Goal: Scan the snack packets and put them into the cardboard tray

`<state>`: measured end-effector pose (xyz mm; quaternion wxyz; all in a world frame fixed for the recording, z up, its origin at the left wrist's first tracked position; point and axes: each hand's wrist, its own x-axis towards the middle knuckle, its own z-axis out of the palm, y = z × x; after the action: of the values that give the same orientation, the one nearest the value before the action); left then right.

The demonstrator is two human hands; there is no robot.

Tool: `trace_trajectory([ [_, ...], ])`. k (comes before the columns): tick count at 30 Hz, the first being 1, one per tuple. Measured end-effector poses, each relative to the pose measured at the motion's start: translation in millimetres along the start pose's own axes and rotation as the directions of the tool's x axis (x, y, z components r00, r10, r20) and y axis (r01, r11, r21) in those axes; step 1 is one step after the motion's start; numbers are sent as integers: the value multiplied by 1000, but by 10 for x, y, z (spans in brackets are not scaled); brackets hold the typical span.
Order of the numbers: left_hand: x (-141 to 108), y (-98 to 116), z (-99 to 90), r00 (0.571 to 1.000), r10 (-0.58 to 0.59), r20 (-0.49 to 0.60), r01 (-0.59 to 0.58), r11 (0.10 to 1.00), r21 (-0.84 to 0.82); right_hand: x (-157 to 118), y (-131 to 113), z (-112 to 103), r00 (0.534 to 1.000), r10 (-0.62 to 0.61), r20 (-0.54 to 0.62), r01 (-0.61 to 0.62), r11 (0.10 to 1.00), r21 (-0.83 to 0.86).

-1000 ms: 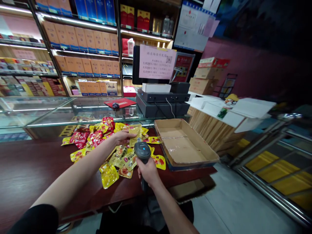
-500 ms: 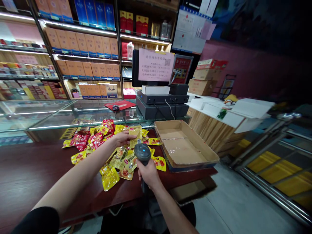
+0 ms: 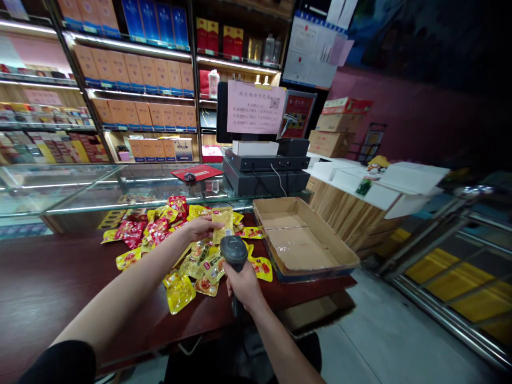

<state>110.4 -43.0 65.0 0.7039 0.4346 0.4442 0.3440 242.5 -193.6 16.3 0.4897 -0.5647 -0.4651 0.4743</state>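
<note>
- Right hand [image 3: 245, 285]: fingers wrapped round the grip of a dark handheld scanner [image 3: 234, 249], above the worktop [image 3: 52, 288] toward its near edge.
- Scanner axis: grip runs from the rounded head down toward the near edge; head points at the far edge and the held packet. Exact tilt cannot be read.
- Yellow packets, nearest one [image 3: 180, 292], lie loose below and around both hands, long axes at mixed angles.
- Left hand [image 3: 202, 228]: fingers narrow, pinching the left side of a gold packet [image 3: 223, 217].
- Gold packet: just beyond the scanner head, long axis roughly near-to-far; small red label at the far end, pale patch at the end facing the scanner.
- Red packets [image 3: 132, 232]: heaped toward the far edge, left of the left hand.
- Cardboard tray [image 3: 296, 242]: at the worktop's right end, long axis slanting from far left to near right.
- Glass counter [image 3: 148, 180]: beyond the far edge.
</note>
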Motion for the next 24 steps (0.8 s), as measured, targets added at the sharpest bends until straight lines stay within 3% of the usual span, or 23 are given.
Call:
trace_trajectory([
  [3, -41, 11, 16, 998, -16, 61, 17, 1000, -15, -20, -71, -100, 998, -53, -41, 54, 998, 34],
  [6, -126, 59, 108, 989, -38, 145, 41, 999, -18, 0, -272, -346, 983, -137, -123, 154, 978, 143],
  [9, -201, 170, 312, 978, -87, 192, 89, 996, -2, 107, -587, -703, 998, 22, -65, 3, 932, 364],
  [11, -207, 272, 502, 968, -133, 212, 136, 991, 0, 228, -808, -972, 988, 122, 91, -151, 864, 480],
  [13, -160, 380, 720, 947, -178, 266, 191, 981, -22, 365, -998, -1247, 947, 169, 272, -295, 793, 533],
  [15, -62, 478, 959, 915, -224, 334, 253, 966, -44, 490, -1141, -1518, 924, 200, 326, -352, 777, 522],
  [21, 364, 640, 1797, 854, -199, 481, 272, 958, -86, 698, -1381, -2250, 939, 238, 248, -327, 841, 431],
  [24, 545, 653, 2170, 859, -191, 475, 248, 967, -59, 740, -1468, -2543, 952, 253, 173, -302, 869, 393],
])
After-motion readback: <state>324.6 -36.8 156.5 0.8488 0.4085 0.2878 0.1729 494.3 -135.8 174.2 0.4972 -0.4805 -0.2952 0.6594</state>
